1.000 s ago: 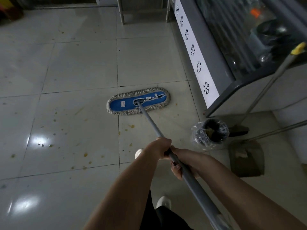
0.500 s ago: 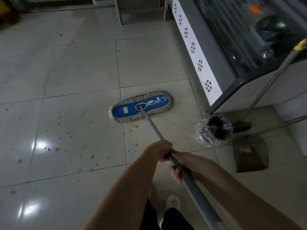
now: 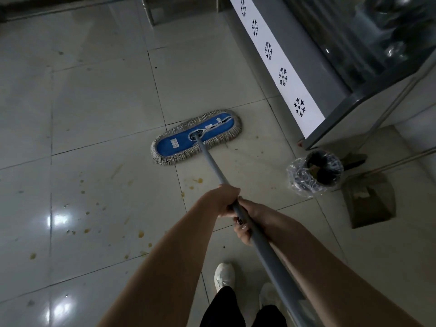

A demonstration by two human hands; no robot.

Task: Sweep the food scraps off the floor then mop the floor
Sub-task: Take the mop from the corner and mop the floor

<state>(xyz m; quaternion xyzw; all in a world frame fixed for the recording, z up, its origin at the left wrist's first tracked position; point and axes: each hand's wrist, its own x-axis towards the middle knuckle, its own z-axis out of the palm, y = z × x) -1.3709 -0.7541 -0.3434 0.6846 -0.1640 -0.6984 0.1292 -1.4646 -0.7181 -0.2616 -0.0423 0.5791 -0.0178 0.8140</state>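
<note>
1. Blue flat mop head (image 3: pixel 196 137) with a grey-beige yarn fringe all round. It lies flat on the pale tiled floor (image 3: pixel 99 102) across a grout line, ahead of the person and near the cabinet's base.
2. Grey metal handle (image 3: pixel 213 162), fixed at the pad's centre by a wire bracket and slanting back toward the camera.
3. Left hand (image 3: pixel 221 200): fingers curled over the handle from above. Right hand (image 3: pixel 250 220): just behind it and touching it, wrapped round the handle from below.
4. Markings: a small white tag on the pad, its print too small to read. A white strip along the glass-fronted display cabinet (image 3: pixel 330 90) bears a row of black snowflake marks.
5. Yellow-brown spots (image 3: pixel 141 234) scattered on the tiles left of and below the mop.
6. At the right: a small bin (image 3: pixel 315 171) lined with clear plastic, a dustpan (image 3: pixel 369 199) just beside it, and a broom (image 3: pixel 354 159) at the cabinet corner.
7. White shoe (image 3: pixel 224 274) at the bottom of the view.
</note>
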